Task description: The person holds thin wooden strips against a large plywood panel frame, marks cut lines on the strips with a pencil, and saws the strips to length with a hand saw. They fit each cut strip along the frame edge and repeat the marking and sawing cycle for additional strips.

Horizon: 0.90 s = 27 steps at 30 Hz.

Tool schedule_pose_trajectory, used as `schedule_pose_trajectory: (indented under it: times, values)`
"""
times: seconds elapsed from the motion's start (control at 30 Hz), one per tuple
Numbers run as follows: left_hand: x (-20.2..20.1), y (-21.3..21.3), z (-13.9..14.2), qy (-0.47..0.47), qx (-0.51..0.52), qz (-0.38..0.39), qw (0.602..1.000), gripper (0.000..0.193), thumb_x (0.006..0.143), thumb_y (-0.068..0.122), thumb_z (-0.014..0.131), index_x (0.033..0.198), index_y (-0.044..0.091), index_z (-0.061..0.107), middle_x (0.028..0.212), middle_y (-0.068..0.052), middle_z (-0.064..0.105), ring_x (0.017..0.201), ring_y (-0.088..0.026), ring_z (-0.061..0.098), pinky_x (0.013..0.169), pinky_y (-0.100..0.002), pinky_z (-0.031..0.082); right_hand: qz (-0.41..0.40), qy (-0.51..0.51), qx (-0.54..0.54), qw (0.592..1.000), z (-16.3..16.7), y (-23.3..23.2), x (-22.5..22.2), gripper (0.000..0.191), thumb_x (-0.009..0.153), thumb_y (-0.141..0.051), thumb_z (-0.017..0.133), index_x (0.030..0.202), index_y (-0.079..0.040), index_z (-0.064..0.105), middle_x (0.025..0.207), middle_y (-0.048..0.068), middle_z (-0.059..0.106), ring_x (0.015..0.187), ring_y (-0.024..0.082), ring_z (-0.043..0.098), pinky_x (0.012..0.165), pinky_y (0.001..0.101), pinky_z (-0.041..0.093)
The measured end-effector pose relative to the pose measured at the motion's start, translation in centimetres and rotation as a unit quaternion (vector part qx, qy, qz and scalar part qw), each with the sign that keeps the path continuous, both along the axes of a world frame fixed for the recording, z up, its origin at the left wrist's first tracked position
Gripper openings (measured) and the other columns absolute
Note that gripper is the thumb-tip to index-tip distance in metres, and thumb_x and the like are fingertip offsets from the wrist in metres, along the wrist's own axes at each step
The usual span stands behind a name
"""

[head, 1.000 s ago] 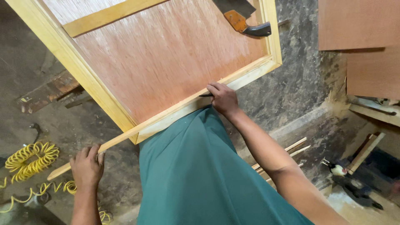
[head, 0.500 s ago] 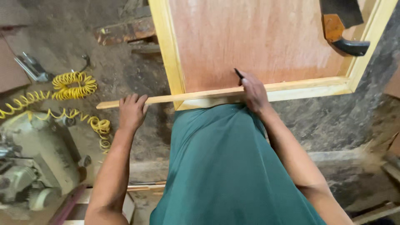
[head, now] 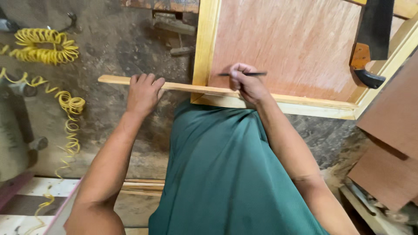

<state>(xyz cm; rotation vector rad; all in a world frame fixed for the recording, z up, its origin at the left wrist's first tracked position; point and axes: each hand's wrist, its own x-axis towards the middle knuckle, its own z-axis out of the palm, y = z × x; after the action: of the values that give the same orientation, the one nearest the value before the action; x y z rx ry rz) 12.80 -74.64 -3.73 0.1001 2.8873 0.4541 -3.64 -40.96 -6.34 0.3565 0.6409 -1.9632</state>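
- Head view, the strip: a thin pale wooden strip (head: pixel 183 88) lies with its long axis nearly level across the picture, dipping slightly toward the right. Its left end sticks out past the panel's corner over the grey floor (head: pixel 117 48); its right part rests along the near rail of the yellow frame (head: pixel 204 48) and runs under the right hand.
- Head view, left hand: the left hand (head: pixel 143 92) lies palm down on the overhanging part of the strip, fingers laid close together and curled over its far edge, pressing on it.
- Head view, right hand: the right hand (head: pixel 247 83) sits on the strip at the frame's near rail, fingers bunched into a pinch around a dark pencil (head: pixel 244 74). The pencil lies almost level, parallel to the strip; which end is the tip I cannot tell.
- Head view, panel: the reddish plywood panel (head: pixel 296 43) fills the frame, its near left corner just right of the left hand.
- Head view, surroundings: a handsaw (head: pixel 370 43) with an orange and black handle lies on the panel's far right side, well apart from both hands. A yellow coiled hose (head: pixel 43 48) lies on the floor to the left. More brown boards (head: pixel 392 143) lean at the right edge.
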Motion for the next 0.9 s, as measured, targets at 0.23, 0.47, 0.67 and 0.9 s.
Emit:
schedule_pose_trajectory:
  times: [0.23,0.47,0.67,0.9]
  values:
    - [0.4,-0.5,-0.8,-0.002,0.007,0.007,1.000,0.025,0.084,0.027,0.079,0.104,0.018,0.068,0.096,-0.004,0.059,0.099,-0.027,0.060,0.087,-0.045,0.044,0.152,0.013,0.232,0.961,0.0,-4.0,0.2,0.034,0.097,-0.022,0.049,0.092,0.003,0.071,0.069,0.013,0.070,0.056,0.018,0.065,0.053,0.0296,0.054]
    - [0.6,-0.5,-1.1,0.012,0.006,0.009,1.000,0.026,0.085,0.029,0.078,0.107,0.018,0.069,0.097,-0.005,0.059,0.099,-0.026,0.059,0.092,-0.046,0.044,0.251,0.116,0.297,0.914,1.2,-6.4,-0.8,0.006,0.092,-0.001,0.064,0.090,0.000,0.069,0.071,0.008,0.066,0.053,0.012,0.058,0.046,0.0268,0.044]
    - [0.5,-0.3,-0.5,0.004,0.012,0.006,1.000,0.024,0.087,0.025,0.078,0.107,0.018,0.068,0.098,-0.004,0.060,0.100,-0.026,0.060,0.092,-0.045,0.044,0.277,0.142,0.324,0.893,0.2,-6.5,-0.3,0.011,0.090,-0.006,0.066,0.081,-0.001,0.068,0.063,0.004,0.059,0.048,0.010,0.049,0.041,0.0250,0.036]
    - [0.6,-0.2,-0.6,0.002,0.000,-0.012,1.000,0.027,0.088,0.030,0.080,0.107,0.017,0.067,0.097,-0.005,0.060,0.099,-0.027,0.060,0.092,-0.045,0.044,0.267,0.127,0.310,0.904,-0.5,-6.3,0.1,0.013,0.090,-0.007,0.066,0.078,-0.002,0.067,0.065,0.003,0.059,0.053,0.008,0.053,0.046,0.0234,0.038]
